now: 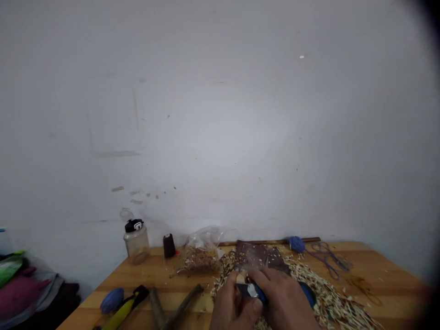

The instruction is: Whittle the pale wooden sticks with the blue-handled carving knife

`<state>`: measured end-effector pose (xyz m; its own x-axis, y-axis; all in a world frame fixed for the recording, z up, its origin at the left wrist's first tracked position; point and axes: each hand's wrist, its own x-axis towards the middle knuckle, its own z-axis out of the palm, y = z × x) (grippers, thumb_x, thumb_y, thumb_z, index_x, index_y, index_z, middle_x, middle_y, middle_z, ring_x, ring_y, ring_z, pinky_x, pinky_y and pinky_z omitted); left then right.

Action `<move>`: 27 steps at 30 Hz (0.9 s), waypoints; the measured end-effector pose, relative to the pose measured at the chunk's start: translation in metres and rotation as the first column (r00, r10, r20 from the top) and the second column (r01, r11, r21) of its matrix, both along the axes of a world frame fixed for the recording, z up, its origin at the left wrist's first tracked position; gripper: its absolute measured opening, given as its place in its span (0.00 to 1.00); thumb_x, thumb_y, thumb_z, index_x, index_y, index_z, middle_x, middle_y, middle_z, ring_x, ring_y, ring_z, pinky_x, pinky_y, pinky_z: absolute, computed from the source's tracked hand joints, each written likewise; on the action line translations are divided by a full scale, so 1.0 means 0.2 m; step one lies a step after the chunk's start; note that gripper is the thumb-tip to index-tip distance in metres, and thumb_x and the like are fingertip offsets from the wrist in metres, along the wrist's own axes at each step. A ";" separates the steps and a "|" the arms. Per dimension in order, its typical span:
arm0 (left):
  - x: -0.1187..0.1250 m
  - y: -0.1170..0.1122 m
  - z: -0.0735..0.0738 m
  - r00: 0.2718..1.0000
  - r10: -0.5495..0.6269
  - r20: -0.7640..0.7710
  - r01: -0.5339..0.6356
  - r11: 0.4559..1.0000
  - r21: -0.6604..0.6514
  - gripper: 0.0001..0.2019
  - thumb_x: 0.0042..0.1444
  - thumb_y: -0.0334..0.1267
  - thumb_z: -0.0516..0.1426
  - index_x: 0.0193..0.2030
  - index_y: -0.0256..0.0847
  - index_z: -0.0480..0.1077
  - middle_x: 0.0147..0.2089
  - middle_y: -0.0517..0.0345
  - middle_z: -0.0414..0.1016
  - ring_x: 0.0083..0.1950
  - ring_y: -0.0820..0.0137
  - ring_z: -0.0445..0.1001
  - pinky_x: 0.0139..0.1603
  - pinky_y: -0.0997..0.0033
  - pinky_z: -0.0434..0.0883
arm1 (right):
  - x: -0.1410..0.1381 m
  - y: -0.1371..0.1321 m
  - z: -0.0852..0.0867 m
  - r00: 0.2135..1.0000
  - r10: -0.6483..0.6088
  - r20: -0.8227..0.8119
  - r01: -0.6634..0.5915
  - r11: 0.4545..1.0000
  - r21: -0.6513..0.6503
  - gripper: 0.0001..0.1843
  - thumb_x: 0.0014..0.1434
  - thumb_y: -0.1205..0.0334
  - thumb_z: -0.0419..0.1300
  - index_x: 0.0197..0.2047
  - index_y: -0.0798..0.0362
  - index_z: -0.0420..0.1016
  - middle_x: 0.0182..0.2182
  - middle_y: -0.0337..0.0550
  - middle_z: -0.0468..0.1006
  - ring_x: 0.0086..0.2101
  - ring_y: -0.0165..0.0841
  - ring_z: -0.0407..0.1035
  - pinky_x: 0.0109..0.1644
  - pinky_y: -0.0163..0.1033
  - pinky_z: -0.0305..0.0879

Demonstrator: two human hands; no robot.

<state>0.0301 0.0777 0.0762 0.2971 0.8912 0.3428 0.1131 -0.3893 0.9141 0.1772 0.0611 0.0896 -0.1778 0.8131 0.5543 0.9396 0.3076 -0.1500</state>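
Close together at the front of the wooden table, both hands work over a heap of shavings. My left hand (227, 305) is closed around a small pale piece of wood (241, 278), of which only the top end shows. A knife with a blue handle (260, 293) is gripped in my right hand (287, 295), its dark blade (242, 288) lying across the wood. My left thumb presses near the blade and handle. The lower part of the wood is hidden by the fingers. Beneath the hands spreads a dark brown sheet (252, 254) sprinkled with chips.
Wood shavings (330, 293) cover the table's right front. Behind stand a clear bottle (136, 243), a dark thread spool (168, 246) and a plastic bag of shavings (201, 254). Blue yarn (296, 244) lies back right. A yellow-black tool (120, 316) and sticks (182, 306) lie left.
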 end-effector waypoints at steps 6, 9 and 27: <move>0.00 0.01 0.01 0.975 0.111 -0.192 -0.076 0.981 0.180 0.21 0.51 0.55 0.53 0.40 0.39 0.71 0.33 0.53 0.77 0.35 0.65 0.73 0.36 0.72 0.68 | 0.01 0.01 -0.03 0.998 -0.017 0.063 0.010 0.993 0.118 0.24 0.47 0.77 0.57 0.44 0.43 0.70 0.32 0.36 0.76 0.32 0.33 0.71 0.35 0.35 0.59; 0.00 0.01 0.01 0.957 0.161 -0.240 -0.099 0.962 0.253 0.19 0.53 0.53 0.51 0.39 0.40 0.71 0.31 0.54 0.77 0.31 0.66 0.73 0.34 0.73 0.67 | 0.00 0.01 -0.03 0.996 -0.025 0.082 0.015 0.993 0.119 0.21 0.48 0.76 0.57 0.43 0.44 0.71 0.32 0.37 0.76 0.31 0.33 0.71 0.35 0.35 0.59; 0.01 0.01 0.00 0.934 0.282 -0.217 -0.227 0.941 0.250 0.19 0.49 0.53 0.54 0.39 0.41 0.73 0.30 0.52 0.79 0.31 0.62 0.75 0.34 0.70 0.66 | -0.01 0.01 -0.02 0.997 -0.029 0.075 0.021 0.995 0.099 0.18 0.48 0.74 0.56 0.40 0.45 0.71 0.31 0.37 0.76 0.30 0.31 0.70 0.34 0.33 0.56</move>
<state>0.0326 0.0795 0.0761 0.1699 0.8599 0.4814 0.4452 -0.5028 0.7410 0.1752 0.0622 0.0854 -0.2027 0.7602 0.6172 0.9547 0.2936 -0.0480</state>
